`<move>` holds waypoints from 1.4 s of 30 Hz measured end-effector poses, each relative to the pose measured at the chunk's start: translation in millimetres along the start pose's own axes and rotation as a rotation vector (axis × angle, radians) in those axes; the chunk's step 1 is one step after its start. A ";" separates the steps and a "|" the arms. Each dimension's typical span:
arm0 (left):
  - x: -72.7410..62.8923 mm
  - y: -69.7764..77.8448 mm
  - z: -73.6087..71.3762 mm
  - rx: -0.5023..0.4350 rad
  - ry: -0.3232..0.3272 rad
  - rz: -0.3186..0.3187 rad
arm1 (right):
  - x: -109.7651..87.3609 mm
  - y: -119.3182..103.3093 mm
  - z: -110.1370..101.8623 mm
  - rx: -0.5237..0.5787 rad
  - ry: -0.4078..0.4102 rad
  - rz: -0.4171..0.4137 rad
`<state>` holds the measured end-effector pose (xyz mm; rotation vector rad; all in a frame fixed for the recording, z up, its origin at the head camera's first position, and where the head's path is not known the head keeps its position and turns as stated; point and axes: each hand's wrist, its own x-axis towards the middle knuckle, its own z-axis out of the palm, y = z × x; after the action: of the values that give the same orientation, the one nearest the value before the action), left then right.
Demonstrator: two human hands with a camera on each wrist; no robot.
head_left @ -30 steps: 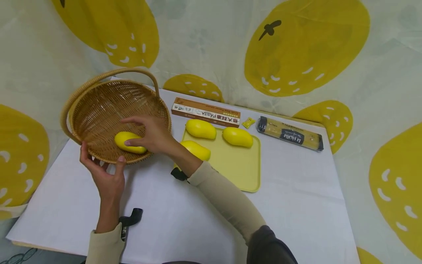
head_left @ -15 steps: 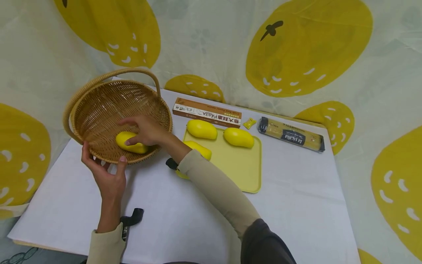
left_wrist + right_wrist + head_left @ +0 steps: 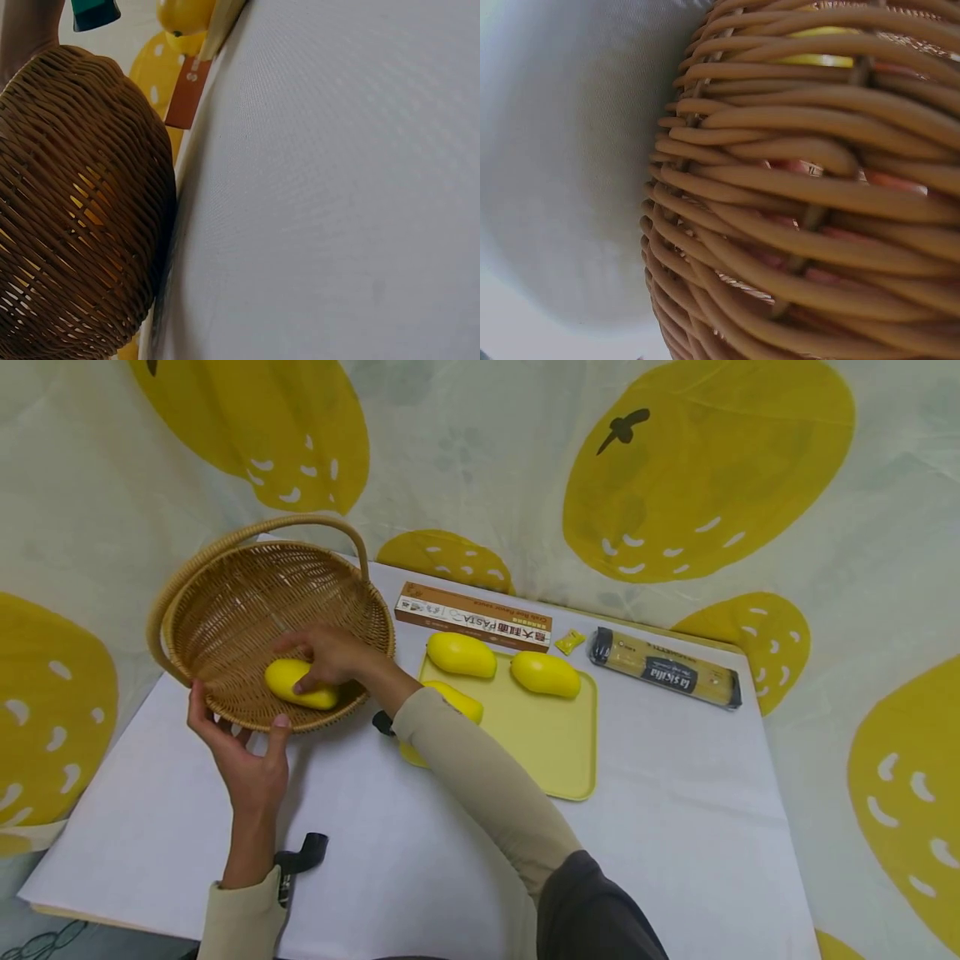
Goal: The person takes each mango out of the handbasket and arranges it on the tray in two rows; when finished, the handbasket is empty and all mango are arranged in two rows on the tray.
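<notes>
A wicker basket (image 3: pixel 225 635) with an arched handle tilts toward me at the left of the table. My left hand (image 3: pixel 251 768) grips its near rim, thumb on the rim and fingers at the side. Inside lies a yellow mango (image 3: pixel 288 681). My right hand (image 3: pixel 333 656) reaches over the right rim and holds the mango, thumb on top; its other fingertips are partly hidden behind the fruit. The left wrist view has the basket's woven side (image 3: pixel 82 202). The right wrist view shows the weave (image 3: pixel 780 180) close up, with yellow through the gaps.
On a pale yellow tray (image 3: pixel 540 743) lie several more mangoes (image 3: pixel 545 674), one partly behind my right arm. Behind it are a brown pasta box (image 3: pixel 472 617), a small yellow wrapped piece (image 3: pixel 570 641) and a packet of spaghetti (image 3: pixel 663 668). A fruit-print curtain hangs behind the table.
My right hand has closed in on the mango in the basket, its thumb lower over the fruit, and the right forearm has shifted left. The left hand keeps its grip on the rim.
</notes>
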<state>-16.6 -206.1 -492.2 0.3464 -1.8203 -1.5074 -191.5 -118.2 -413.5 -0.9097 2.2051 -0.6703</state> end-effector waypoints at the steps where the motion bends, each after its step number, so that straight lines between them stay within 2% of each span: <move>1: -0.6 4.5 1.2 -0.003 -0.001 -0.001 | 0.2 0.0 0.1 -0.004 -0.011 0.011; 5: -2.1 20.5 4.8 -0.010 -0.007 -0.004 | -0.4 -0.8 0.3 -0.007 -0.056 0.050; 7: -2.2 22.4 5.3 -0.012 -0.008 -0.005 | -1.3 -1.2 0.1 -0.008 -0.071 0.062; 9: -1.8 18.3 4.9 -0.010 -0.006 -0.005 | -2.8 -1.1 0.0 -0.008 -0.072 0.054; 14: 0.3 -0.7 0.5 0.010 -0.011 -0.003 | -9.3 -0.6 -0.8 0.023 -0.047 -0.019; 17: 0.7 -6.4 -2.0 0.021 -0.018 0.002 | -14.4 -1.1 -0.9 0.051 -0.027 -0.069; 24: 0.0 -6.3 -2.9 0.041 -0.023 0.006 | -27.1 -2.9 -0.3 0.091 0.063 -0.171; 28: -0.4 -5.9 -3.4 0.059 -0.025 0.004 | -35.2 -1.5 0.5 0.173 0.107 -0.234; 33: -0.5 -5.5 -4.3 0.060 -0.020 0.001 | -48.9 -0.1 -0.4 0.279 0.163 -0.264; 42: 3.1 -2.6 -5.9 0.056 -0.031 0.002 | -75.9 -2.7 -9.1 0.370 0.244 -0.387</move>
<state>-15.4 -213.1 -493.3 0.3495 -1.8891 -1.4699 -155.5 -61.1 -377.7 -1.1108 2.0175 -1.3848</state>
